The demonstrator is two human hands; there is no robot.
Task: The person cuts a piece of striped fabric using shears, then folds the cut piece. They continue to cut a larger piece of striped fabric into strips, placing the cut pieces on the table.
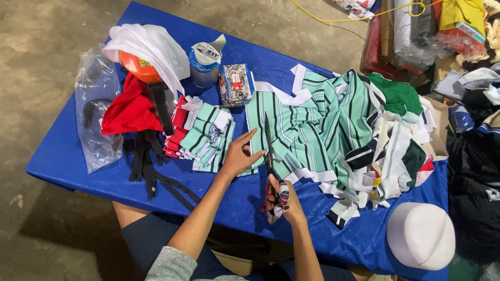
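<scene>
1. Far on my table, a small flat packet with a busy red, white and black print and a blue edge lies just right of the cup.
2. A clear cup with a blue-and-white label stands left of that packet.
3. On the left, a clear plastic bag holds dark pieces.
4. An orange ball under white cloth bears a small yellow sticker.

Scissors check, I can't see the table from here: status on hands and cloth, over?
Right hand shut on scissors, blades on striped fabric. Left hand open, flat, pinning the fabric edge. Cut stack just left; nothing in the blades' path.
</scene>
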